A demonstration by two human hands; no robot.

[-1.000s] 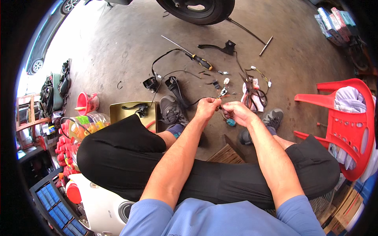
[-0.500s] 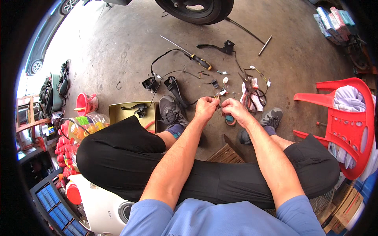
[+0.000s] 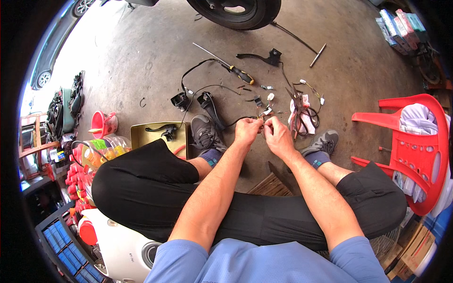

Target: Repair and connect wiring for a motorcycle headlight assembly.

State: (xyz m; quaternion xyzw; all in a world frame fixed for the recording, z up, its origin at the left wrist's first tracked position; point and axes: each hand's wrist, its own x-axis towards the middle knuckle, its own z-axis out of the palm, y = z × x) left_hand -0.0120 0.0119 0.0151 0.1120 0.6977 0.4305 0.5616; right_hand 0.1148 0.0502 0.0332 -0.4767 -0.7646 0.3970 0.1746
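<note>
My left hand [image 3: 248, 130] is pinched on the end of a thin wiring harness [image 3: 244, 117]. Its black cable runs left toward a black handlebar grip [image 3: 210, 109] by my shoe. My right hand [image 3: 278, 137] is pinched close beside it, fingertips nearly touching the left ones. Whatever lies between its fingers is too small to make out. Just beyond the fingertips are thin coloured wires and a white connector [image 3: 267, 112]. Scissors [image 3: 297, 111] with dark handles lie right of the hands on a pinkish-white packet [image 3: 306, 123].
On the concrete floor lie a screwdriver [image 3: 243, 75], a brake lever [image 3: 270, 57], a switch housing [image 3: 179, 101] and a T-handle wrench [image 3: 317, 55]. A tan tray [image 3: 137, 134] is at left, a red plastic chair [image 3: 415, 151] at right, a wheel [image 3: 236, 19] ahead.
My right hand has shifted left and slightly up, up against my left fingertips. The teal-edged tape roll seen below it before is now hidden. My left hand has hardly moved.
</note>
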